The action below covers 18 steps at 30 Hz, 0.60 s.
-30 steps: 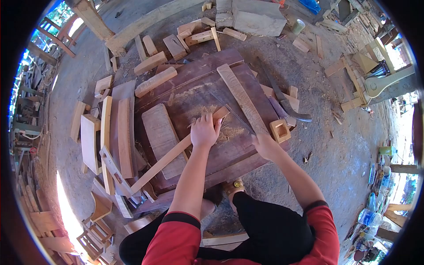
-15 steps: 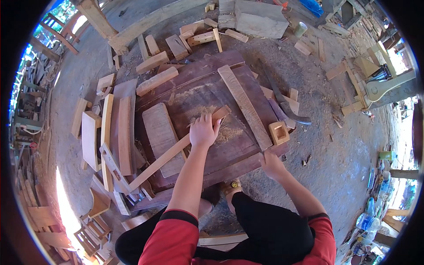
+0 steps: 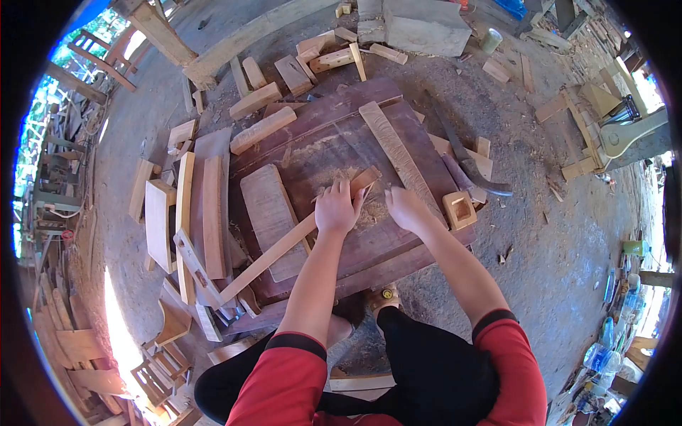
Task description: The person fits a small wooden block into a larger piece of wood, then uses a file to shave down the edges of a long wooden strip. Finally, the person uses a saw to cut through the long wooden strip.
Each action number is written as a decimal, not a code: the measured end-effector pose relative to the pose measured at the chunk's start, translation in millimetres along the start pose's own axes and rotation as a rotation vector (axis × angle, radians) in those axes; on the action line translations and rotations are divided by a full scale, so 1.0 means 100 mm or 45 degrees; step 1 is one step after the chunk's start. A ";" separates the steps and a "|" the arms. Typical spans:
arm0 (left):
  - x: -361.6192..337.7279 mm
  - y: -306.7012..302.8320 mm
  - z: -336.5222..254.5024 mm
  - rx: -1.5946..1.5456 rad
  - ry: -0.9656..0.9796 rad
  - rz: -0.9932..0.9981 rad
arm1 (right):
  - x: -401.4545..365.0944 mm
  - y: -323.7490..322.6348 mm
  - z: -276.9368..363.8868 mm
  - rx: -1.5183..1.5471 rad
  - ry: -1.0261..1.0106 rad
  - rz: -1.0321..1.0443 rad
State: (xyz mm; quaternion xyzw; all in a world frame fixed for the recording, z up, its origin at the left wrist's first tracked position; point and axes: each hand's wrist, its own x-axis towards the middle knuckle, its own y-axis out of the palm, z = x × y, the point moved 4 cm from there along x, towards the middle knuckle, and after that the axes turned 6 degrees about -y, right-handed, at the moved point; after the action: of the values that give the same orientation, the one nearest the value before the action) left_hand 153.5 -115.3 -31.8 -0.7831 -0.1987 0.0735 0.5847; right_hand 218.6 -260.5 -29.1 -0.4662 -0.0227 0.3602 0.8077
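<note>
My left hand (image 3: 337,209) is wrapped over a long narrow wooden strip (image 3: 273,251) near its upper end and presses it down on the low dark red-brown wooden worktop (image 3: 334,259). The strip slants from the lower left, its upper end resting among shavings. My right hand (image 3: 408,209), slightly blurred, is just right of that end, over the worktop, fingers curled. Whatever it holds, if anything, I cannot make out. Beside it lies a rough wooden bar (image 3: 398,153). A wide pale board (image 3: 263,206) lies partly under the strip.
A square wooden block with a hollow (image 3: 459,210) sits at the worktop's right corner. Beyond the right edge lies a dark curved tool (image 3: 462,160). Wooden offcuts surround the worktop, including a curved piece (image 3: 213,216) on the left. Plastic bottles (image 3: 602,358) stand far right.
My right hand has moved from the worktop's near edge up and left, toward the strip's upper end. My left hand still grips the strip. The whole view has shifted slightly.
</note>
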 end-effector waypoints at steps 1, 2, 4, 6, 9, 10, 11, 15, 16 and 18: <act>0.00 0.00 0.00 -0.013 -0.002 -0.008 | -0.12 -0.02 -0.05 -0.001 -0.002 0.014; -0.01 0.00 0.01 -0.027 -0.007 -0.015 | -0.30 -0.04 -0.12 -0.002 -0.004 0.033; -0.01 0.00 0.01 -0.043 -0.004 -0.012 | -0.72 -0.06 -0.27 -0.037 0.051 0.067; -0.01 -0.01 0.03 -0.060 -0.007 -0.011 | -1.10 -0.08 -0.42 -0.059 0.145 0.091; -0.01 0.00 0.04 -0.081 -0.005 0.020 | -1.34 -0.14 -0.56 -0.060 0.185 0.103; -0.01 0.00 0.04 -0.081 -0.001 0.014 | -1.29 -0.17 -0.51 -0.069 0.188 0.108; -0.01 -0.01 0.04 -0.078 0.007 0.006 | -1.17 -0.19 -0.42 -0.099 0.162 0.129; -0.01 -0.02 0.02 -0.084 -0.003 0.020 | -0.38 -0.11 -0.22 -0.113 -0.065 0.100; -0.01 0.00 0.03 -0.076 -0.006 0.013 | -0.18 -0.13 -0.14 -0.101 -0.082 0.093; 0.00 0.00 0.03 -0.056 -0.014 0.012 | 0.10 -0.12 -0.03 -0.118 -0.137 0.087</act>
State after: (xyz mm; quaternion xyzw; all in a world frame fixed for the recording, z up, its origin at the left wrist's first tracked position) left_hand 152.1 -112.7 -33.0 -0.7964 -0.1995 0.0762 0.5659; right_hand 233.6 -260.5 -24.7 -0.4836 -0.0670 0.4106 0.7701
